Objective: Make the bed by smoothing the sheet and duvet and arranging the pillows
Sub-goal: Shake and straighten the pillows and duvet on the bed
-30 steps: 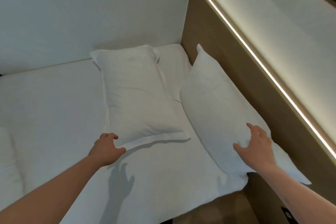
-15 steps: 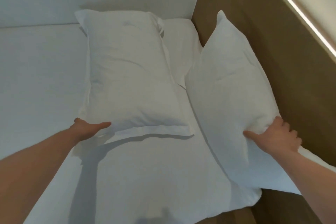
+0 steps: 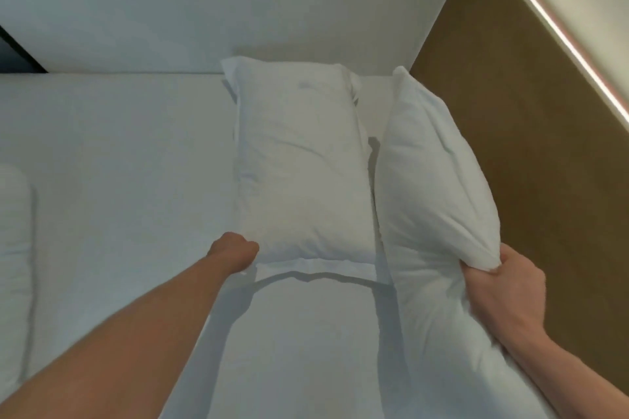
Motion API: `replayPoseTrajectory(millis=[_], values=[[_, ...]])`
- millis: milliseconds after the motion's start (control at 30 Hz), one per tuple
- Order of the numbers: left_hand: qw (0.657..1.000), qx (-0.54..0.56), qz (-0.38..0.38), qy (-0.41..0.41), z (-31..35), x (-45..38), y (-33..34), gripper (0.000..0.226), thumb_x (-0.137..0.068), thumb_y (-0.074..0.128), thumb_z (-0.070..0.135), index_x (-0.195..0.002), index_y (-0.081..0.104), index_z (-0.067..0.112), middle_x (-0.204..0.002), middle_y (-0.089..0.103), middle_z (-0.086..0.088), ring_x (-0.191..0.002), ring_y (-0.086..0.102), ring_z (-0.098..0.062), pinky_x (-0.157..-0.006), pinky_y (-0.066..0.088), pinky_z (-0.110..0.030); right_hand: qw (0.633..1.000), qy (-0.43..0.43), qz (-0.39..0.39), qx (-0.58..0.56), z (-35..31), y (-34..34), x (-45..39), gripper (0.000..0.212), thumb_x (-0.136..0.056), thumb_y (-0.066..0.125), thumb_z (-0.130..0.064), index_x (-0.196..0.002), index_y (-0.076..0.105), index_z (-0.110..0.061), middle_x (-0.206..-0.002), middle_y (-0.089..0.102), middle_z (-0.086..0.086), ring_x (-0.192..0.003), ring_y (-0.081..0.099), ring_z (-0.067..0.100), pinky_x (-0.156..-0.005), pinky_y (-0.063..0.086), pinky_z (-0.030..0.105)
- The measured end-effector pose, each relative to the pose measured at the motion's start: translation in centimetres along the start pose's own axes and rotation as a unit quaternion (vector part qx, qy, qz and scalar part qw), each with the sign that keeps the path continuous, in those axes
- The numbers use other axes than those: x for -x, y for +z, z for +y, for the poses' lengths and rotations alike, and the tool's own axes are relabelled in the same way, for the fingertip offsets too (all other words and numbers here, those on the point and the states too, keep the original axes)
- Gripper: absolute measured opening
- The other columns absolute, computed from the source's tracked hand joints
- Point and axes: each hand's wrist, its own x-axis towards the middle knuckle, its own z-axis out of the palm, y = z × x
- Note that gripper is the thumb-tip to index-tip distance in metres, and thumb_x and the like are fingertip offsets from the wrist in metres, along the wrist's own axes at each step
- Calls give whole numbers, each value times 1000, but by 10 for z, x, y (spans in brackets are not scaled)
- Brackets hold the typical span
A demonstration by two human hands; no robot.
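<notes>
Left pillow (image 3: pixel 303 177) lies flat on sheet (image 3: pixel 119 163), near corner gripped in closed left hand (image 3: pixel 235 248). Right pillow (image 3: pixel 432 180) tilted up beside wooden headboard (image 3: pixel 531 133); right hand (image 3: pixel 503 286) clamped on its near edge. Pillows touching.

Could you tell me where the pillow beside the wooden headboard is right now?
In the head view it is on the right: the right-hand pillow, gripped by the right hand, between the wooden headboard and the left-hand pillow.
</notes>
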Motion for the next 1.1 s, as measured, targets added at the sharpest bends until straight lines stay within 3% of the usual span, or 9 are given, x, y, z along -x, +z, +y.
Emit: replayPoseTrajectory(millis=[200, 300, 400, 500, 600, 700, 867, 1000, 1100], values=[[987, 112, -91, 65, 4, 59, -16, 50, -86, 69, 57, -110, 65, 13, -108, 66, -3, -97, 63, -20, -94, 52, -38, 989, -26, 14, -148, -97, -75, 40, 27, -80, 79, -15, -69, 57, -3, -59, 59, 17, -50, 47, 24, -42, 36, 34], [971, 176, -137, 83, 22, 80, -35, 72, -73, 66, 79, -118, 61, 23, -119, 60, 4, -106, 62, -18, -95, 54, -41, 967, -34, -15, -254, -146, -99, 54, 32, -78, 84, -8, -77, 54, 4, -48, 52, 6, -35, 43, 15, -32, 29, 23], [956, 231, -167, 76, 36, 88, -60, 102, -57, 58, 96, -132, 53, 27, -132, 55, 6, -117, 58, -21, -100, 49, -44, 934, -87, -33, -345, -191, -113, 49, 30, -73, 87, 0, -86, 69, -20, -69, 72, -21, -59, 65, -4, -51, 48, 13], [927, 302, -215, 45, 35, 74, -85, 121, -44, 47, 108, -140, 54, 35, -138, 60, 6, -124, 59, -25, -109, 43, -50, 897, -84, -55, -430, -210, -105, 21, 39, -72, 87, -1, -103, 73, -20, -94, 78, -14, -86, 73, 3, -69, 56, 16], [871, 376, -310, 58, 32, 60, -107, 110, -49, 42, 108, -138, 58, 45, -136, 66, 8, -129, 59, -23, -114, 40, -51, 899, -54, -74, -429, -210, -62, -20, 28, -80, 83, -8, -104, 74, -18, -90, 79, -12, -82, 73, 2, -70, 55, 17], [916, 333, -219, 50, 28, 39, -114, 123, -45, 53, 106, -148, 48, 39, -142, 61, 5, -128, 58, -23, -116, 38, -50, 947, -18, -125, -294, -179, 9, -59, 21, -88, 78, -28, -106, 70, -20, -101, 76, -6, -85, 70, 5, -76, 54, 26], [971, 226, -65, 35, -6, -21, -80, 119, -44, 83, 83, -141, 56, 18, -129, 67, -1, -108, 67, -24, -100, 52, -39, 932, 74, -348, -65, -105, 121, -83, 77, -91, 72, -48, -151, 42, -11, -134, 56, 4, -112, 58, 22, -96, 50, 39], [985, 172, -19, 4, -16, -54, -46, 152, -32, 72, 97, -157, 30, 23, -158, 33, -6, -139, 46, -31, -113, 42, -51, 952, 82, -286, -68, -68, 182, -94, 128, -63, 72, -85, -157, 29, -12, -155, 46, 8, -135, 52, 30, -113, 43, 43], [974, 221, -40, 2, -24, -75, -23, 152, -32, 75, 95, -158, 25, 25, -156, 40, 1, -137, 48, -28, -113, 42, -49, 939, 134, -298, -111, -43, 218, -98, 139, -46, 65, -100, -156, 35, -22, -155, 49, 0, -135, 53, 27, -116, 40, 45]])
